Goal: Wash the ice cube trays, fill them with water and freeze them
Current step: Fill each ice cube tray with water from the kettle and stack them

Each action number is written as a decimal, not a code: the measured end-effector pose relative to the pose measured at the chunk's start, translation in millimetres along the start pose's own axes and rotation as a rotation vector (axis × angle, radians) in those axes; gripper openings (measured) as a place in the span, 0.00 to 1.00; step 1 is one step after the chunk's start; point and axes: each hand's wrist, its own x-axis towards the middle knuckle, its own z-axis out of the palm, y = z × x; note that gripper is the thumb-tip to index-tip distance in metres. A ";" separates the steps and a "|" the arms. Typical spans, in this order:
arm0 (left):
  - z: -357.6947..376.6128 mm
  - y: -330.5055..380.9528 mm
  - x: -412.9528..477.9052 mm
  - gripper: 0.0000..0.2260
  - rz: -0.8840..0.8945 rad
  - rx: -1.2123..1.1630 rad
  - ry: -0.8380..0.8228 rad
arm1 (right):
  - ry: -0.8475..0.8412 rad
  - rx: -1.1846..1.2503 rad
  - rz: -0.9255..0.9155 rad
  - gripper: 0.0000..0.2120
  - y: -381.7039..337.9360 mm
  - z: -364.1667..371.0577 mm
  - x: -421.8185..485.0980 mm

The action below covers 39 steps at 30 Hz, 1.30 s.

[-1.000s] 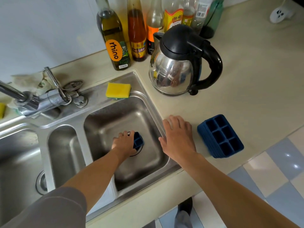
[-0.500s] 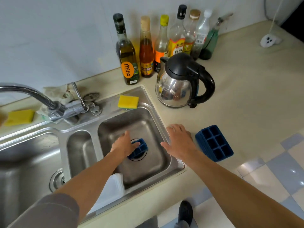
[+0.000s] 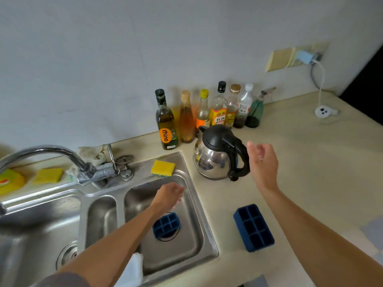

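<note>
A steel sink (image 3: 205, 235) sits in the beige counter (image 3: 300, 183). One blue ice tray (image 3: 166, 224) lies over the drain of the right basin, and a second tray (image 3: 253, 227) lies on the counter. The left hand (image 3: 169, 194) hangs above the basin, fingers blurred but loose, holding nothing. The right hand (image 3: 262, 160), fingers relaxed, is beside the kettle (image 3: 213, 162).

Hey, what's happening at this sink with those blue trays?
A person stands at a stainless steel sink, apparently about to wash ice trays. One dark blue plastic ice cube tray lies over the drain in the right basin. A second blue tray sits on the beige counter. Both hands are empty: the left hand hovers over the basin near a yellow sponge, and the right hand is raised, open, beside the steel kettle. No running water is visible.
</note>
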 end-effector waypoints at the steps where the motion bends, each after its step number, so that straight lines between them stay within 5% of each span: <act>1: 4.0 5.1 -3.6 0.09 -0.009 -0.049 0.009 | -0.066 -0.011 0.011 0.20 3.7 1.9 8.3; 9: 31.6 15.6 -24.6 0.11 -0.106 -0.290 0.107 | -0.429 0.221 0.073 0.30 19.2 20.8 47.0; 30: -3.9 -47.2 -60.9 0.10 -0.097 -0.546 0.128 | -0.232 0.268 0.313 0.30 -4.4 42.4 -81.7; 39: 2.0 -68.4 -82.8 0.09 -0.067 -0.611 0.129 | -0.226 0.245 0.264 0.32 -7.4 12.9 -157.5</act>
